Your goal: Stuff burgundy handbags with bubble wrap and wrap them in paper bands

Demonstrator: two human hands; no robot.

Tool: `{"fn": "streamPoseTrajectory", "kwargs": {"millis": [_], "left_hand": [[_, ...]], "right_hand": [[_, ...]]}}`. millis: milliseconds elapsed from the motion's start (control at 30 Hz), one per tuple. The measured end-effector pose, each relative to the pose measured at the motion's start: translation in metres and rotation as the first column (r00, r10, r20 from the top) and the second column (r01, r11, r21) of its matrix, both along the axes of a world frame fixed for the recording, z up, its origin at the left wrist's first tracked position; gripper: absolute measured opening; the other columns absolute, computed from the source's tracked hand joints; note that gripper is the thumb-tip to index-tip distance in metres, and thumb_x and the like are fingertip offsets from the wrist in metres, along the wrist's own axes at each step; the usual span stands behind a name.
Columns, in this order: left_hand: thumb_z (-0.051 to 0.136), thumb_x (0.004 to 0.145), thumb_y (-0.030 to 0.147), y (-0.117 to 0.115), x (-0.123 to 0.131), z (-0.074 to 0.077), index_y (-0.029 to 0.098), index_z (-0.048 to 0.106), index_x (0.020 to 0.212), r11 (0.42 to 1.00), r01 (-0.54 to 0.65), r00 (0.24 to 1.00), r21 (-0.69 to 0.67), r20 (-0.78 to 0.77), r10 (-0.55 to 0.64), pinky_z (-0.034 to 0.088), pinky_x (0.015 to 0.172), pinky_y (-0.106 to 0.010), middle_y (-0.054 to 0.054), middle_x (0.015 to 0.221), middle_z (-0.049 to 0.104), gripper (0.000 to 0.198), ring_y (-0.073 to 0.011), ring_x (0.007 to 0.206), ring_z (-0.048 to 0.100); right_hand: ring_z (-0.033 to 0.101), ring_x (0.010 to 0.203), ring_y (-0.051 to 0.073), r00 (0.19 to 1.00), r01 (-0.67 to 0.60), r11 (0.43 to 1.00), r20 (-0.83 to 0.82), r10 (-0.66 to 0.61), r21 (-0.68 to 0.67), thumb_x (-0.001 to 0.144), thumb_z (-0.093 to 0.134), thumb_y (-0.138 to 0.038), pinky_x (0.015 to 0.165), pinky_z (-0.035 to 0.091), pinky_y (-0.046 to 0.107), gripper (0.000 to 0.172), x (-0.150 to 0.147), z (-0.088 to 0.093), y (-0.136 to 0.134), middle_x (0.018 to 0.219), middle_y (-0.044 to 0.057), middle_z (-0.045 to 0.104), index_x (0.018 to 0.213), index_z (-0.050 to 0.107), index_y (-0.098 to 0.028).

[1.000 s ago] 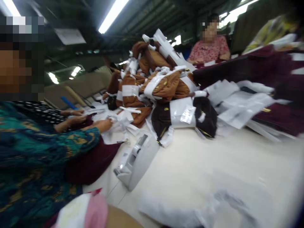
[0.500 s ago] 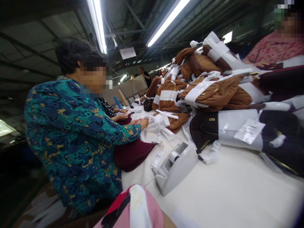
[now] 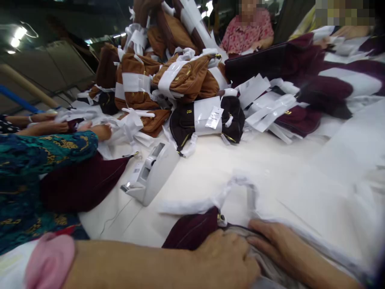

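Two-handed handling of the maroon bag toward the bench's near edge seems the step, left hand curled, right hand half-bent, both grips unclear; next calls for steadying it.

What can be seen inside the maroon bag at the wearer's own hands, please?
Greyish cloth, apparently lining, shows at the opening of the maroon bag, between the left hand and right hand. Anything deeper is hidden by the hands and folds.
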State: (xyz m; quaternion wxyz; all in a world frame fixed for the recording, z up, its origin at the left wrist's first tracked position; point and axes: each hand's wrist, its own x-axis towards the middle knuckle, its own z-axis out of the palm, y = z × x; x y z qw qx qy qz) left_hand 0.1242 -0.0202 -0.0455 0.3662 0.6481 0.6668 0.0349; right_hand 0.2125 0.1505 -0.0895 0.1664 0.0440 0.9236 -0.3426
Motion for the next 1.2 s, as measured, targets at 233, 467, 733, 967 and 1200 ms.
{"fn": "streamPoseTrajectory", "kwargs": {"millis": [233, 467, 733, 967, 1200], "left_hand": [[0.061, 0.053, 0.072, -0.017, -0.011, -0.01, 0.007, 0.032, 0.127, 0.946, -0.207, 0.967, 0.249, -0.096, 0.237, 0.03, 0.097, -0.047, -0.02, 0.115, 0.051, 0.103, -0.0338, 0.108, 0.046], [0.043, 0.062, 0.079, -0.006, -0.018, -0.025, 0.017, 0.05, 0.074, 0.885, -0.003, 0.974, 0.466, -0.197, 0.107, 0.04, 0.059, -0.028, -0.003, 0.068, 0.057, 0.063, -0.0187, 0.064, 0.055], [0.05, 0.067, 0.071, 0.009, -0.028, -0.029, 0.019, 0.048, 0.072, 0.881, 0.094, 0.989, 0.464, -0.149, -0.027, 0.027, 0.045, -0.023, 0.001, 0.062, 0.058, 0.053, -0.0159, 0.057, 0.057], [0.055, 0.071, 0.063, 0.027, -0.064, -0.01, 0.019, 0.048, 0.071, 0.876, 0.139, 0.988, 0.462, -0.12, -0.093, 0.03, 0.05, -0.02, 0.002, 0.063, 0.059, 0.044, -0.0131, 0.06, 0.056], [0.051, 0.074, 0.063, 0.035, -0.109, -0.011, 0.019, 0.053, 0.076, 0.915, 0.116, 0.981, 0.386, -0.187, -0.045, 0.03, 0.056, -0.019, 0.001, 0.065, 0.057, 0.044, -0.0125, 0.062, 0.053]], "right_hand": [[0.057, 0.072, 0.017, 0.996, 0.01, 0.995, -0.091, -0.019, -0.103, 0.087, 0.038, -0.038, 0.065, 0.044, 0.025, 0.031, -0.001, 0.014, 0.014, 0.077, 0.003, 0.062, 0.08, 0.061, -0.017], [0.057, 0.062, 0.017, 0.828, 0.515, 0.824, -0.386, -0.407, 0.235, 0.083, 0.039, -0.038, 0.06, 0.041, 0.027, 0.027, -0.01, 0.019, 0.042, 0.066, 0.001, 0.061, 0.077, 0.059, -0.021], [0.055, 0.055, 0.015, 0.843, 0.53, 0.802, -0.064, -0.535, 0.275, 0.072, 0.058, -0.041, 0.05, 0.037, 0.023, 0.027, -0.072, 0.001, 0.055, 0.064, 0.003, 0.061, 0.081, 0.057, -0.016], [0.045, 0.055, 0.012, 0.908, 0.403, 0.861, -0.251, -0.334, 0.311, 0.073, 0.056, -0.032, 0.053, 0.03, 0.023, 0.013, -0.091, 0.006, 0.085, 0.058, -0.002, 0.051, 0.068, 0.053, -0.019], [0.054, 0.064, 0.014, 0.863, 0.467, 0.814, -0.381, -0.333, 0.346, 0.077, 0.057, -0.037, 0.059, 0.037, 0.026, 0.036, -0.107, 0.021, 0.093, 0.076, 0.004, 0.061, 0.102, 0.058, -0.012]]}}
